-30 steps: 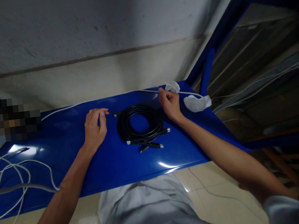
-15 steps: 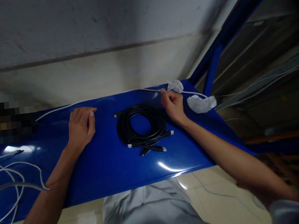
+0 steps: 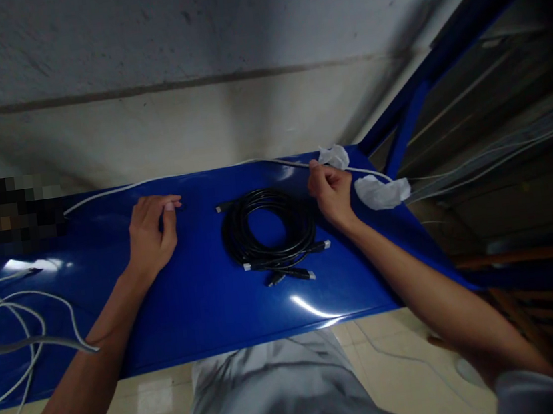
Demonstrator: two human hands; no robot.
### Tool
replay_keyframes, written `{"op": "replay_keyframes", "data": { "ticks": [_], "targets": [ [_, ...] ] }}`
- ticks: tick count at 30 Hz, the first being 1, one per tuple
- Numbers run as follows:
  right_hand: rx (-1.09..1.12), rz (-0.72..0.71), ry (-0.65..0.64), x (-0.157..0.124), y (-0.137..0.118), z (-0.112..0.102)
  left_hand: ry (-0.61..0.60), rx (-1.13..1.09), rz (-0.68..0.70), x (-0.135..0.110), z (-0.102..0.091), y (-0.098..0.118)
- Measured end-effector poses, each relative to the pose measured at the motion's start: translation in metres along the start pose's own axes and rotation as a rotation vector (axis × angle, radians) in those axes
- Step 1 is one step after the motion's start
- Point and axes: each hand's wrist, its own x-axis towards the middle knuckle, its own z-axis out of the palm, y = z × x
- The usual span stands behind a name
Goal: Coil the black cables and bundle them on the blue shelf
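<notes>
Left hand: the hand (image 3: 152,232) is to the left of the coil, clearly apart from it, half open, fingers together and lightly bent, thumb just short of the index finger; nothing shows in it.
Right hand: the hand (image 3: 331,190) is just beside the coil's upper right, curled into a loose fist, nothing visible in it; whether its edge touches the coil or the white cable behind it, I cannot tell.
Black cable coil: this coil (image 3: 235,233) lies flat on the blue table (image 3: 204,316), between the two hands.
Plugs: one plug (image 3: 219,208) points out at the coil's upper left; several more, among them a silver-tipped plug (image 3: 309,274), gather at its near side.
White cable: a white cable (image 3: 152,180) runs beyond the coil, along the table's far edge, and passes behind the right fist.
White wads: two crumpled wads (image 3: 335,157) (image 3: 383,192) sit right of the coil, past the fist.
Left-side cables: a thick grey cable (image 3: 26,345) and thin pale loops (image 3: 43,323) lie well left of the coil.
Just changed: the left hand has drawn away from the coil; the right has kept its place beside it.
Meaning: the coil appears to rest ungripped, its left side exposed.
</notes>
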Motion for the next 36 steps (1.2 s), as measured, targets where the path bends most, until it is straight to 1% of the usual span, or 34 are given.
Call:
{"op": "replay_keyframes", "data": {
  "ticks": [3, 6, 11, 13, 18, 29, 36],
  "targets": [
    [0.015, 0.009, -0.003, 0.000, 0.002, 0.000, -0.012, 0.001, -0.011, -0.001, 0.000, 0.000],
    [0.026, 0.001, 0.001, 0.000, 0.004, 0.001, 0.002, 0.006, -0.020, -0.001, -0.002, 0.000],
    [0.039, -0.070, -0.004, 0.001, 0.005, 0.002, 0.002, 0.029, -0.051, 0.000, -0.004, -0.001],
    [0.035, -0.081, -0.005, 0.002, 0.004, 0.002, 0.007, 0.027, -0.040, 0.000, -0.003, -0.002],
    [0.003, -0.086, -0.023, 0.001, -0.001, 0.001, 0.016, 0.021, -0.014, 0.000, -0.002, -0.007],
    [0.011, -0.090, -0.014, 0.002, 0.002, 0.002, 0.007, 0.000, -0.059, 0.000, -0.002, -0.010],
    [0.009, -0.101, -0.010, 0.002, -0.001, 0.001, 0.003, 0.004, -0.057, 0.000, -0.002, -0.010]
  ]
}}
